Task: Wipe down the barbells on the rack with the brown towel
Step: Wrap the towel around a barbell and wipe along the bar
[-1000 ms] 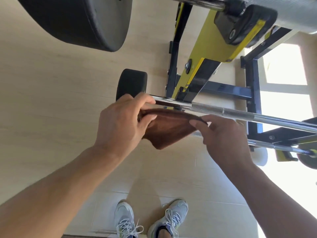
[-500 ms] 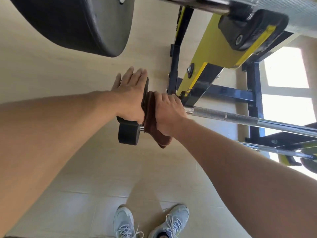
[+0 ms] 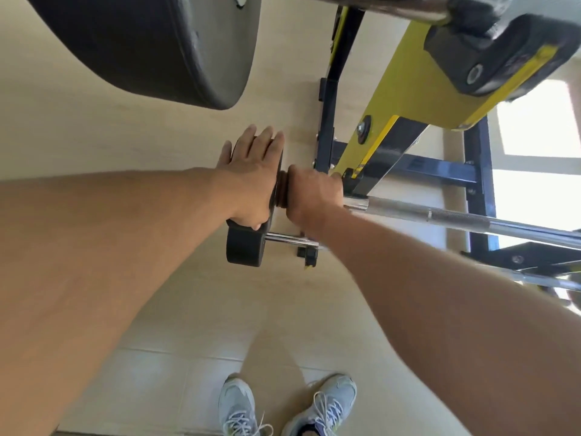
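A chrome barbell (image 3: 456, 217) lies across the yellow and black rack (image 3: 405, 99). My right hand (image 3: 314, 199) grips the brown towel (image 3: 282, 191) wrapped round the bar's sleeve, right beside the small black end plate. Only a bunched strip of towel shows between my two hands. My left hand (image 3: 251, 180) lies flat with straight fingers against the outer face of that plate. A lower barbell (image 3: 289, 240) with its own small black plate (image 3: 246, 248) sits just beneath.
A large black weight plate (image 3: 151, 42) hangs close overhead at upper left on a top bar (image 3: 393, 6). The rack's dark blue frame (image 3: 421, 174) stands behind. My two shoes (image 3: 283, 407) are on the pale tiled floor below.
The towel went from spread between both hands to wrapped on the bar sleeve. My right hand has slid it left against the plate, and my left hand now presses flat on the plate.
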The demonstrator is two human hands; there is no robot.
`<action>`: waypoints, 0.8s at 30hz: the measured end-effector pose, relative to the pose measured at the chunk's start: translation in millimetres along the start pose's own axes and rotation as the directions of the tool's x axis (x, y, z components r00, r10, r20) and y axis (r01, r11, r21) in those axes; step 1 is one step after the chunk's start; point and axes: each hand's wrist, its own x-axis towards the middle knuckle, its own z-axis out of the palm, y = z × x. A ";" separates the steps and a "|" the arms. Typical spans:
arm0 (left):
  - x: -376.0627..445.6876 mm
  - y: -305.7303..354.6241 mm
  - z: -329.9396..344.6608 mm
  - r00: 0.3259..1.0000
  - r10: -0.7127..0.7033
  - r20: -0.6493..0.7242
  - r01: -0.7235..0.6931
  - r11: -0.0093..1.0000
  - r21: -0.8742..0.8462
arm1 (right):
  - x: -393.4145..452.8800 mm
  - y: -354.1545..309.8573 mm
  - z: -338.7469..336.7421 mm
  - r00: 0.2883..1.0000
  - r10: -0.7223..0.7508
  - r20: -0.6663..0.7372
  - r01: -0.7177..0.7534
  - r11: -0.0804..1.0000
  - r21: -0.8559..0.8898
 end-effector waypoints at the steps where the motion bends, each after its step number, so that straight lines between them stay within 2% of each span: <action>1: -0.3 -0.1 0.2 1.000 -0.008 0.001 0.008 1.000 0.003 | 9.3 -1.2 -14.7 0.979 -0.015 0.205 0.028 0.998 -0.059; 3: 0.5 0.6 1.6 1.000 -0.011 0.000 0.011 1.000 0.017 | 19.9 -3.6 -46.8 0.836 -0.016 0.548 0.110 0.984 -0.140; 4: 1.5 0.7 2.5 1.000 -0.008 -0.005 0.008 1.000 0.024 | 22.2 -4.6 -57.8 0.764 0.006 0.645 0.111 0.984 -0.140; 6: 2.0 1.3 2.4 1.000 -0.003 -0.013 0.003 1.000 0.025 | 28.2 -5.3 -65.9 0.714 0.026 0.699 0.088 0.988 -0.126; 8: 1.1 1.3 2.1 1.000 -0.010 -0.013 0.010 1.000 0.019 | 26.3 -7.7 -52.3 0.784 0.033 0.620 0.064 0.989 -0.134; 9: 0.3 1.8 2.0 1.000 -0.011 -0.007 0.011 1.000 0.012 | 21.7 -8.3 -37.1 0.862 0.015 0.507 0.048 0.993 -0.112; 10: 0.0 2.4 2.1 1.000 -0.007 -0.005 0.007 1.000 0.004 | 14.8 -8.2 -20.0 0.939 0.038 0.342 -0.022 0.998 -0.051; 11: 0.0 2.0 1.8 1.000 -0.002 -0.007 0.002 1.000 0.000 | 5.9 -8.0 -2.6 0.987 0.083 0.138 -0.088 0.996 0.029; 12: 0.2 1.3 2.1 1.000 0.001 -0.010 -0.001 1.000 -0.004 | -3.1 -7.5 12.8 0.992 0.097 -0.080 -0.091 0.993 0.075; 13: 0.0 1.3 2.2 1.000 0.002 -0.012 -0.002 1.000 -0.007 | -10.8 -6.2 26.3 0.969 0.074 -0.237 -0.061 0.996 0.062; 14: 0.3 1.4 2.5 1.000 0.002 -0.013 -0.002 1.000 -0.009 | -15.3 -3.9 38.9 0.946 0.045 -0.321 -0.032 0.998 0.046; 16: 1.9 0.5 3.4 1.000 -0.001 -0.028 0.001 1.000 0.001 | -12.6 -4.2 48.5 0.924 0.053 -0.380 -0.030 0.997 0.068; 20: 2.1 -1.0 5.1 1.000 -0.021 -0.018 0.021 1.000 0.018 | -9.5 -13.4 45.4 0.943 0.105 -0.315 -0.056 0.985 0.162; 22: 3.0 -2.0 5.3 0.999 -0.029 -0.018 0.029 0.999 0.015 | -21.6 -16.0 39.1 0.938 0.143 -0.314 -0.043 0.951 0.306; 24: 3.0 -2.2 5.1 1.000 -0.028 -0.014 0.028 1.000 0.007 | -45.7 -18.8 29.7 0.928 0.208 -0.310 0.004 0.825 0.564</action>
